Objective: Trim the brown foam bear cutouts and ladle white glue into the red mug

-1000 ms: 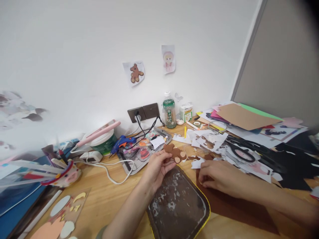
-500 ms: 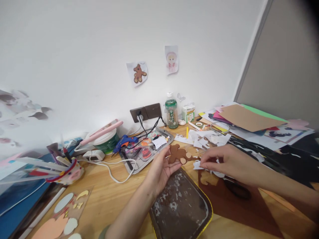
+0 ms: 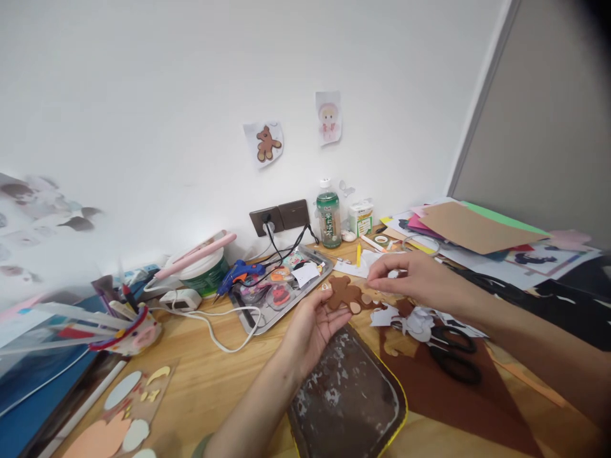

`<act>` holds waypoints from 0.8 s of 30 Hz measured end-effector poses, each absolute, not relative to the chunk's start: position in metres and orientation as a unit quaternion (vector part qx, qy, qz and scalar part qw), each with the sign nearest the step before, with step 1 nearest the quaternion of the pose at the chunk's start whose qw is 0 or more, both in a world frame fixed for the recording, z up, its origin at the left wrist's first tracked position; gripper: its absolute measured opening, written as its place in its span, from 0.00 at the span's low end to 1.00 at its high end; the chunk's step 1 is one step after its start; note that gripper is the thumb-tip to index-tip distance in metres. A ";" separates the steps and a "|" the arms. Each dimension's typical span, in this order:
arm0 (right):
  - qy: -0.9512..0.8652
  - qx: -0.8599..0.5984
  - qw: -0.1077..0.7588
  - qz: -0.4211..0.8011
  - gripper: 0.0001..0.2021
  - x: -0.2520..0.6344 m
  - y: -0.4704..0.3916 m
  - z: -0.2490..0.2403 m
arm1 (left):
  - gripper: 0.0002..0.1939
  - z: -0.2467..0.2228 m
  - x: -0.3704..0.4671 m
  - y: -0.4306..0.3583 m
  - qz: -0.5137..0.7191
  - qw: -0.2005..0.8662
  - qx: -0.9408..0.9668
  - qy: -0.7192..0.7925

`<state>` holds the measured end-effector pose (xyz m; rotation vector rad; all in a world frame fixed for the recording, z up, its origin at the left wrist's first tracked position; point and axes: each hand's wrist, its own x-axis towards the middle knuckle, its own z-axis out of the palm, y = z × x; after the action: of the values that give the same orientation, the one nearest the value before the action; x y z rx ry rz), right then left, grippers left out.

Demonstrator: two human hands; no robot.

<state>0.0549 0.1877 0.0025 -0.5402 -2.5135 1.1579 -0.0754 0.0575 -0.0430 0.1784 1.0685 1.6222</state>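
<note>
A brown bear cutout (image 3: 344, 294) with tan paw patches lies across the fingers of my left hand (image 3: 312, 327), the thumb pressing on its edge. My right hand (image 3: 405, 273) hovers to the right of the bear, above the paper scraps. Its thumb and fingertips are pinched together; whether anything small is between them I cannot make out. Below it, black-handled scissors (image 3: 456, 367) rest on a dark brown sheet (image 3: 470, 407), their blades partly under white paper scraps (image 3: 417, 323). A dark, worn board with a yellow edge (image 3: 348, 394) lies below my left hand.
A metal tray (image 3: 258, 327) of small figures stands behind my left hand, with a blue glue gun (image 3: 241, 273) beside it. A green-labelled bottle (image 3: 328, 216) stands by the wall. Coloured sheets (image 3: 482, 226) are stacked at right, a pen holder (image 3: 133, 334) at left.
My right hand has risen up and left from the scraps beside the scissors, uncovering the scissors and more white paper. My left hand still holds the bear, in nearly the same place.
</note>
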 end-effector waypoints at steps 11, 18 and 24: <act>-0.933 -0.109 0.155 0.305 0.06 0.021 0.169 -0.004 | 0.09 -0.047 -0.073 0.056 0.696 0.568 0.084 0.431; -0.958 -0.064 0.175 0.220 0.08 0.018 0.169 -0.011 | 0.07 -0.046 -0.072 0.057 0.692 0.576 0.086 0.427; -0.977 -0.016 0.184 0.110 0.07 0.021 0.168 -0.010 | 0.07 -0.049 -0.074 0.057 0.693 0.584 0.093 0.413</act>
<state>0.0210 0.1681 -0.0099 -0.0451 -2.7543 0.3094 -0.0737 0.0567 -0.0492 0.2182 0.9634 1.6163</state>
